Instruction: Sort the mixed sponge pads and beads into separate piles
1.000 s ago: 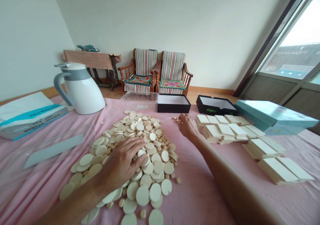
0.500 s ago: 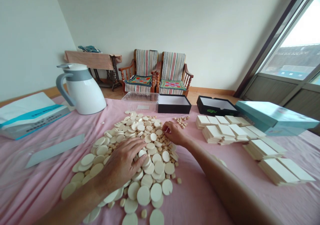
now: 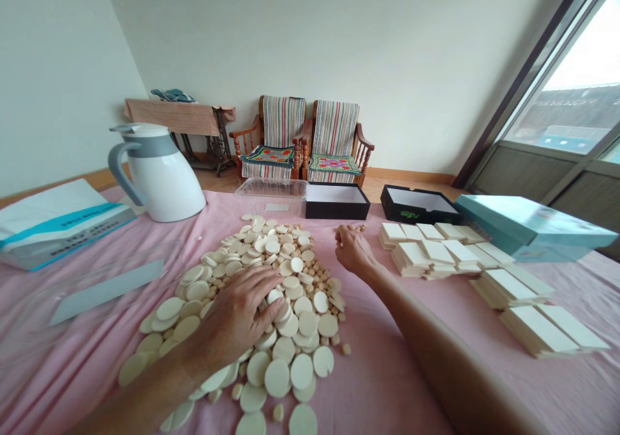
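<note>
A broad heap of pale round discs (image 3: 278, 377) mixed with small wooden cubes (image 3: 317, 273) lies on the pink cloth. My left hand (image 3: 245, 303) rests on the heap, fingers stretched out and a little spread over the discs. Right of the heap, my right hand (image 3: 352, 249) is closed, its fingers curled together; whatever they hold is hidden. Just behind it, a small group of cubes (image 3: 357, 228) is mostly covered by the hand.
Stacks of pale rectangular tiles (image 3: 540, 332) stand at the right, near a light blue box (image 3: 533, 225). Two black boxes (image 3: 338, 210) (image 3: 420, 212) and a clear plastic tray (image 3: 272, 196) stand behind. At left are a white jug (image 3: 167, 183) and a packet (image 3: 62, 225).
My right hand has moved from the heap's right edge to the right, over the small group of cubes. My left hand has stayed in place.
</note>
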Action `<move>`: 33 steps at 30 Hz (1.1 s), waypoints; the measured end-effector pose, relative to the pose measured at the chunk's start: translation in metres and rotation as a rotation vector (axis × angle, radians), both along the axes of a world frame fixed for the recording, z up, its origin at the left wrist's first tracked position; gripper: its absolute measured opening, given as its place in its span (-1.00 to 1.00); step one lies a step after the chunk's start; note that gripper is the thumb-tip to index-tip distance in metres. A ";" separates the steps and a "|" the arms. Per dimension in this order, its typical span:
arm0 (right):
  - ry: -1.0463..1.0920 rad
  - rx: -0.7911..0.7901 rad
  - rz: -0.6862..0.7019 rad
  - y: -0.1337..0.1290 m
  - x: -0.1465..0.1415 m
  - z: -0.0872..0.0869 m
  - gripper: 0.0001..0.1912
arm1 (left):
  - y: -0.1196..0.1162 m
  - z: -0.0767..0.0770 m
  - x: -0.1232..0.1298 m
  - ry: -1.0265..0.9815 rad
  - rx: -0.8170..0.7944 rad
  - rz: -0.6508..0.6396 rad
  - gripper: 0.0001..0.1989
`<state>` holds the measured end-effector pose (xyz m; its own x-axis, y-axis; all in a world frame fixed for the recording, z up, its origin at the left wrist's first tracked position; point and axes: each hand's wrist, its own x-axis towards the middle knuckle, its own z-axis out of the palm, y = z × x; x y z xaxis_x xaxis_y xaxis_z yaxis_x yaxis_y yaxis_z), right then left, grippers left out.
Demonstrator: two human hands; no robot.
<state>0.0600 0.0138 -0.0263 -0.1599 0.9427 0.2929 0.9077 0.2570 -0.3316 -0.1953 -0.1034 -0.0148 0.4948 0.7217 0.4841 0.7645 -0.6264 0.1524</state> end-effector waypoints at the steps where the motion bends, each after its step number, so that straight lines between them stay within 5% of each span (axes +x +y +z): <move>1: -0.031 0.023 -0.072 0.000 0.004 0.003 -0.71 | 0.000 0.000 0.000 0.002 -0.003 -0.001 -0.72; 4: -0.071 0.050 -0.128 0.000 0.013 0.015 -0.73 | -0.001 0.000 -0.001 0.003 -0.001 0.001 -0.72; 9: 0.033 -0.326 0.278 -0.008 0.007 0.031 -0.90 | -0.001 0.001 0.000 0.001 -0.003 -0.002 -0.71; 12: 0.043 -0.404 0.386 -0.015 -0.003 0.031 -0.86 | -0.001 0.000 0.000 0.003 -0.003 -0.002 -0.71; 25: 0.003 -0.305 0.257 -0.019 -0.019 0.019 -0.90 | 0.000 0.000 0.000 0.012 0.007 0.008 -0.70; 33: -0.055 -0.014 -0.096 0.000 0.011 0.015 -0.73 | -0.001 0.000 -0.001 0.013 0.015 0.006 -0.71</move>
